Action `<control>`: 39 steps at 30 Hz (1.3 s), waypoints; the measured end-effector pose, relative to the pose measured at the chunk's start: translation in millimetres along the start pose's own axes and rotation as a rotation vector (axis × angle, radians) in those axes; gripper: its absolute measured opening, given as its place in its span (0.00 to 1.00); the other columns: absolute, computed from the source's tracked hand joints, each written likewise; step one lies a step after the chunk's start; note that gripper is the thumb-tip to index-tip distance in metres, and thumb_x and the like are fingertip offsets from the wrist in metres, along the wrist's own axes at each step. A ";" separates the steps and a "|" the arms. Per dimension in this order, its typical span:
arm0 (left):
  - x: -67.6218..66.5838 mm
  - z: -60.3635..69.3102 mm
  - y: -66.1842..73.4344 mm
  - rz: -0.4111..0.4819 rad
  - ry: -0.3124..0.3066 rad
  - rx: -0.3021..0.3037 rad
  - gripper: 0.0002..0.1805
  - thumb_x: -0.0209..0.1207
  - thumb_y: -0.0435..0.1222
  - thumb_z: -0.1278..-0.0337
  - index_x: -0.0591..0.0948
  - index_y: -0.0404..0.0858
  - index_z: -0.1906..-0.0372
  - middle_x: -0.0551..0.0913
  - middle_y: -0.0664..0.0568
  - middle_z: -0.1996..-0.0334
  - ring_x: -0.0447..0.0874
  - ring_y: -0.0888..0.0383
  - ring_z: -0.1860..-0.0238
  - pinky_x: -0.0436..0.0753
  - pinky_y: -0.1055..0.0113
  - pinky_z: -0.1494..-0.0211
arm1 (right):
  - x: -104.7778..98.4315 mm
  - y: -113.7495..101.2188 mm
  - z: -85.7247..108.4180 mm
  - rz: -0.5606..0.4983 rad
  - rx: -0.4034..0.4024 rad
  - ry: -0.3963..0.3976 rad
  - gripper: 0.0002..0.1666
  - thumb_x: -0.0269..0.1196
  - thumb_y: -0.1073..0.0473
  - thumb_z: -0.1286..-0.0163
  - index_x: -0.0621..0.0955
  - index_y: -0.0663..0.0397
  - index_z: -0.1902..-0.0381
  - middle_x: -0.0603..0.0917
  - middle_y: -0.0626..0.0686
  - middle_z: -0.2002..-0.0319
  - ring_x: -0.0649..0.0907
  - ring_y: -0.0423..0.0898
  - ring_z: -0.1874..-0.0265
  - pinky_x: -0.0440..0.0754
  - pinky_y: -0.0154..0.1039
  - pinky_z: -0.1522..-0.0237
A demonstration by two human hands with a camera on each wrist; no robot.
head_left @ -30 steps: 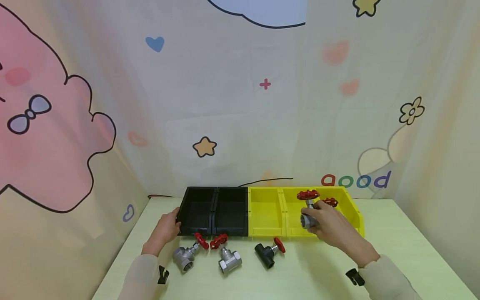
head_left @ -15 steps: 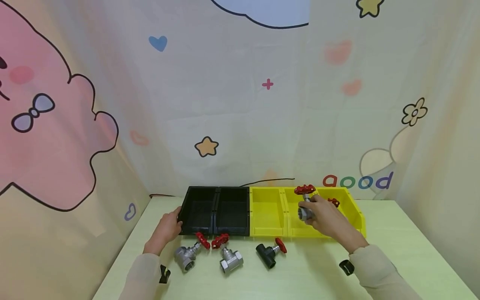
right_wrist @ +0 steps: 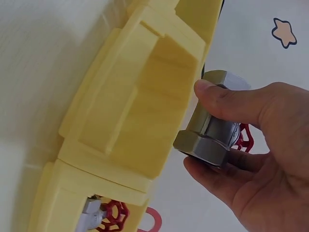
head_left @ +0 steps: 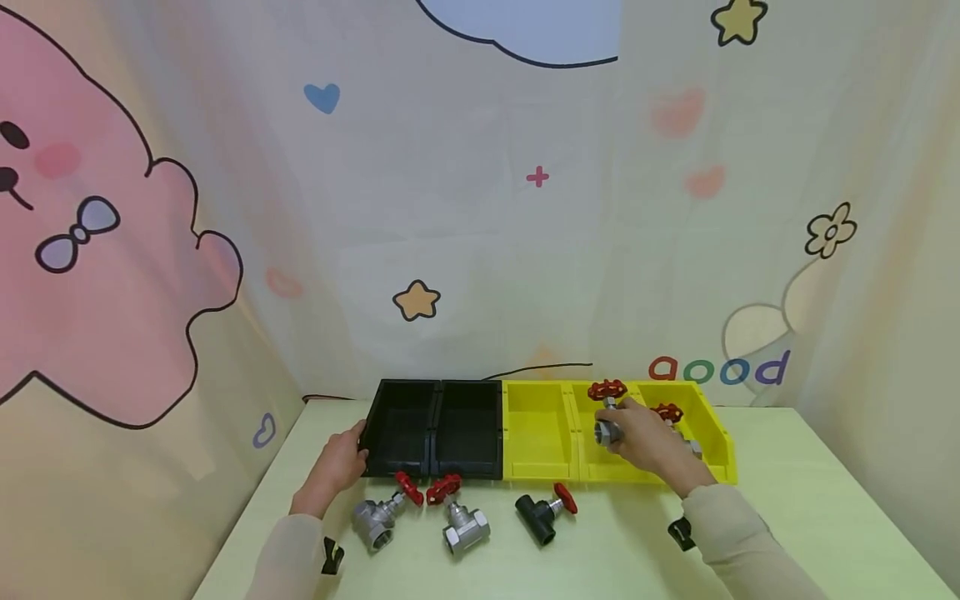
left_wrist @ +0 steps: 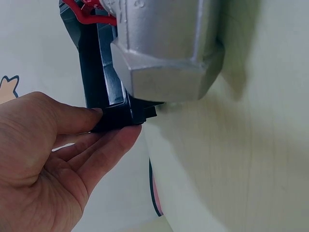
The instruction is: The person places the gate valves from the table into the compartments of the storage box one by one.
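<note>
My left hand (head_left: 339,462) pinches the left edge of the outer black bin (head_left: 401,429); in the left wrist view the thumb lies on one side and the fingers on the other. My right hand (head_left: 648,435) grips the silver body of a valve (right_wrist: 212,133), its red handwheel (head_left: 607,390) pointing up. That valve is above the middle yellow bin (right_wrist: 159,92), apart from its walls. Another red-wheeled valve (head_left: 692,448) lies in the right yellow bin (head_left: 720,446), partly hidden behind my right hand in the head view.
In front of the bins lie two silver valves, a left one (head_left: 372,523) and a middle one (head_left: 467,530), plus a black tee-shaped valve (head_left: 537,518). A second black bin (head_left: 468,429) and a left yellow bin (head_left: 536,433) complete the row. A printed curtain (head_left: 480,250) hangs behind.
My right hand has moved slightly left with the valve, uncovering more of the valve in the right yellow bin. The left hand keeps its hold on the black bin.
</note>
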State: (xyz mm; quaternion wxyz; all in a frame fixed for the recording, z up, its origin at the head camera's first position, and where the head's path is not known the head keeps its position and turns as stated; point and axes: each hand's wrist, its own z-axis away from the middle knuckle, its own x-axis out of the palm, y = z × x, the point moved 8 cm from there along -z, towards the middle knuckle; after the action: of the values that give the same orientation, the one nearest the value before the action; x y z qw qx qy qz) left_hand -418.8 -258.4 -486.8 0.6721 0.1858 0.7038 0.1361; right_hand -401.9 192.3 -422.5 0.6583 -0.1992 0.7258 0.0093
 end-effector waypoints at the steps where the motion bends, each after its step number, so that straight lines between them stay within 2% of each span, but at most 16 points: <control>1: 1.1 0.1 -0.3 -0.002 0.000 0.000 0.33 0.56 0.29 0.36 0.61 0.25 0.28 0.75 0.26 0.40 0.79 0.35 0.43 0.77 0.43 0.41 | 3.2 0.9 -0.5 -0.001 0.004 -0.007 0.31 0.73 0.62 0.43 0.81 0.50 0.40 0.79 0.57 0.52 0.77 0.51 0.58 0.81 0.55 0.48; 9: 3.5 -1.0 -2.2 -0.018 0.011 0.007 0.33 0.57 0.30 0.36 0.61 0.25 0.29 0.76 0.26 0.42 0.81 0.37 0.46 0.79 0.45 0.43 | 16.0 3.6 -5.5 0.000 0.005 -0.014 0.31 0.73 0.62 0.44 0.81 0.52 0.40 0.80 0.58 0.52 0.76 0.51 0.58 0.80 0.55 0.45; 16: 3.1 3.0 -4.2 -0.018 0.001 -0.006 0.33 0.57 0.29 0.36 0.61 0.25 0.28 0.78 0.26 0.45 0.84 0.45 0.57 0.82 0.48 0.49 | 29.7 6.5 -13.9 -0.034 0.025 -0.070 0.30 0.72 0.64 0.42 0.81 0.53 0.40 0.80 0.58 0.49 0.78 0.52 0.55 0.79 0.56 0.44; 24: 3.3 3.2 -2.9 -0.011 -0.001 0.008 0.33 0.56 0.29 0.36 0.61 0.24 0.28 0.81 0.26 0.50 0.83 0.47 0.64 0.81 0.52 0.55 | 42.8 8.3 -24.4 -0.015 -0.008 -0.106 0.29 0.73 0.64 0.44 0.82 0.54 0.42 0.83 0.57 0.47 0.79 0.53 0.51 0.79 0.54 0.43; 28: 1.6 2.0 -2.9 -0.008 0.009 0.008 0.33 0.56 0.29 0.36 0.61 0.25 0.28 0.80 0.26 0.48 0.84 0.40 0.56 0.82 0.48 0.50 | 46.7 11.1 -27.9 -0.017 0.002 -0.116 0.29 0.73 0.64 0.43 0.82 0.54 0.42 0.84 0.56 0.47 0.79 0.54 0.49 0.78 0.56 0.41; 31: 1.0 1.5 -3.4 -0.015 0.012 0.005 0.33 0.57 0.29 0.37 0.61 0.25 0.29 0.77 0.25 0.43 0.81 0.34 0.46 0.80 0.44 0.45 | 50.7 12.9 -29.0 -0.018 0.014 -0.127 0.28 0.72 0.65 0.42 0.82 0.54 0.42 0.83 0.57 0.46 0.80 0.56 0.47 0.76 0.57 0.40; 39: 4.8 2.1 -5.4 -0.009 0.001 0.001 0.34 0.57 0.29 0.36 0.61 0.25 0.28 0.77 0.25 0.44 0.83 0.38 0.50 0.81 0.47 0.48 | 61.0 18.1 -27.2 -0.041 0.072 -0.147 0.29 0.69 0.68 0.40 0.80 0.55 0.39 0.81 0.60 0.42 0.78 0.59 0.44 0.73 0.60 0.37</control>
State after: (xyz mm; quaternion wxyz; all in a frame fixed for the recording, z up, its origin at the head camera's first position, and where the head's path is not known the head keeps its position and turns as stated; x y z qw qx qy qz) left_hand -417.3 -261.2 -493.7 0.6723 0.1828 0.7050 0.1325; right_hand -436.6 184.5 -481.9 0.7167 -0.1890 0.6711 -0.0155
